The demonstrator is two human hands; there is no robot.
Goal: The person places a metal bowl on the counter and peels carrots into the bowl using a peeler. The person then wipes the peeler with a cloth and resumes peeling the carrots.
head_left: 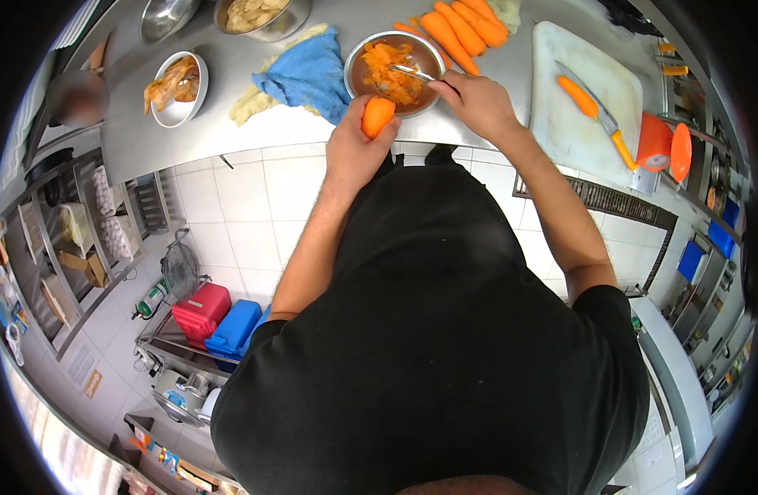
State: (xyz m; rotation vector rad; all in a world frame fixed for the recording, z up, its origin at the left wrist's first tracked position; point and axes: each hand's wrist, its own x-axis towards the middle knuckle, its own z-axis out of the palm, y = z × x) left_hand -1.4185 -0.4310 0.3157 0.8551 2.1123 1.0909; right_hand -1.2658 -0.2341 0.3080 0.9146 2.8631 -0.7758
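My left hand [357, 147] is closed around a carrot [378, 118], whose rounded orange end points up at the table's front edge. Just right of it, my right hand [480, 105] grips a slim metal peeler [413, 73], which reaches left over a steel bowl [348, 73]. Orange carrot peelings [381, 59] lie inside this bowl, under the peeler. Behind the bowl, several whole carrots [455, 34] are laid side by side on the steel table [222, 136].
At the right, a white cutting board [552, 107] bears a yellow-handled knife [607, 124] and a carrot piece [578, 96]. Left of the peelings lies a blue cloth [303, 73]. Farther left are a white bowl [181, 113] with cooked-looking meat and a steel bowl [290, 25] of pale slices.
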